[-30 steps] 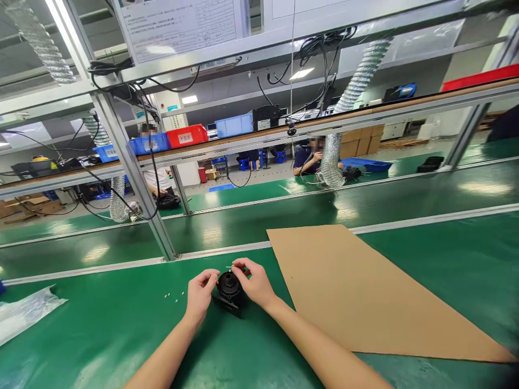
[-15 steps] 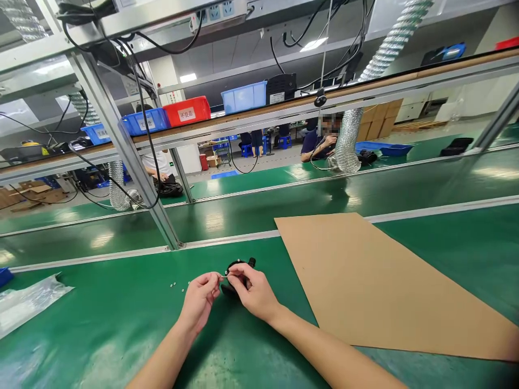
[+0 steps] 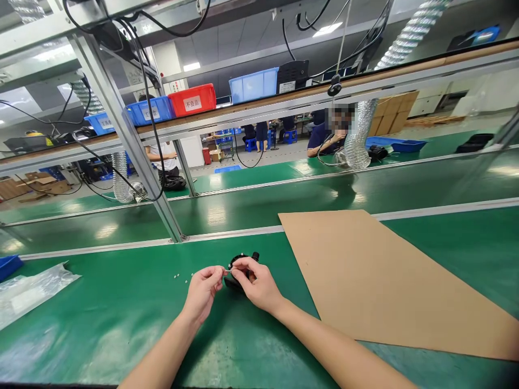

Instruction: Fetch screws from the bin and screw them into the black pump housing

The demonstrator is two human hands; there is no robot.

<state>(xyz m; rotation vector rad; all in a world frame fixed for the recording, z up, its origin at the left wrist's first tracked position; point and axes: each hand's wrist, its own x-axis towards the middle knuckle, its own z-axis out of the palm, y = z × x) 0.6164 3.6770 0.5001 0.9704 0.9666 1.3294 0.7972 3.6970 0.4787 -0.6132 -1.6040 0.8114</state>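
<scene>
Near the middle of the green bench, my left hand (image 3: 206, 289) and my right hand (image 3: 256, 282) face each other, fingertips pinched. Between them runs a thin metal pin or screw (image 3: 227, 271), with one end in each pinch; its exact kind is too small to make out. Just behind my right hand's fingers stands a black round device (image 3: 255, 256) with a knob-like end, mostly covered by that hand. Several small light rings, like nuts or washers (image 3: 176, 276), lie on the bench left of my left hand.
A large brown cardboard sheet (image 3: 389, 281) covers the bench to the right. On the left lie a clear plastic bag (image 3: 36, 292) and a blue tray (image 3: 10, 266). A metal post (image 3: 130, 146) rises behind, under a shelf bearing a red bin (image 3: 192, 99). Co-workers sit across the line.
The camera view has shifted slightly, so the scene sits a little further right. Both hands keep the same pinch on the thin metal piece.
</scene>
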